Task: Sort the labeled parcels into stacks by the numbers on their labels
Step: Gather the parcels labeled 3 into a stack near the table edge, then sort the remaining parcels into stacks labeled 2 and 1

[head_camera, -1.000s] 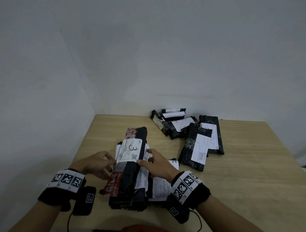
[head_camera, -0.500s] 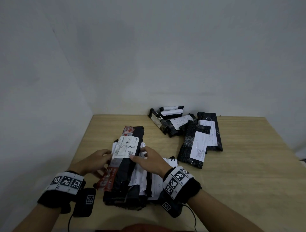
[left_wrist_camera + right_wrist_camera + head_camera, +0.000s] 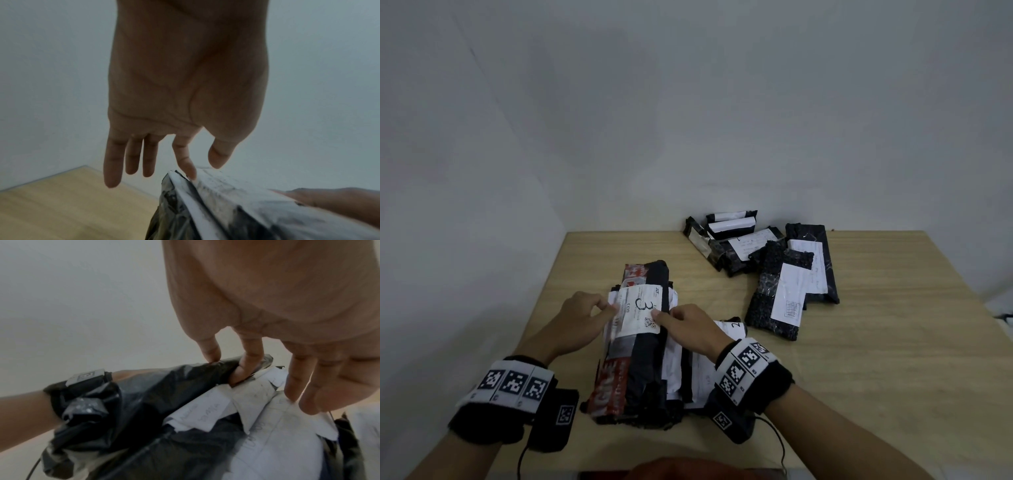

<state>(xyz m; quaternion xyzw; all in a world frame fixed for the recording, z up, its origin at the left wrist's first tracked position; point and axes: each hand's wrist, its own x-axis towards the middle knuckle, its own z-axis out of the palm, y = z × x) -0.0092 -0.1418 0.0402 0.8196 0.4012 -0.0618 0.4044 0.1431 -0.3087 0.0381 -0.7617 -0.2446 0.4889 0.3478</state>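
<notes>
A stack of parcels (image 3: 674, 363) lies at the table's front left. On top is a long black and red parcel (image 3: 643, 342) whose white label (image 3: 640, 313) reads 3. My left hand (image 3: 602, 308) pinches its left edge between thumb and index finger, the other fingers straight; in the left wrist view the left hand (image 3: 202, 170) meets the parcel (image 3: 226, 203) at its edge. My right hand (image 3: 662, 317) pinches the right edge. In the right wrist view the right hand (image 3: 228, 363) has its thumb on the black parcel (image 3: 164, 386) and its index finger tucked under.
A label reading 2 (image 3: 736, 324) peeks out under my right hand. Several black parcels (image 3: 736, 246) are heaped by the back wall, with two long ones (image 3: 780, 298) (image 3: 815, 260) beside them. Bare wooden table (image 3: 876, 359) stretches to the right. A wall runs along the left.
Both hands have slid a little farther up the top parcel and now sit at the two side edges of its label. The parcel still lies on the stack.
</notes>
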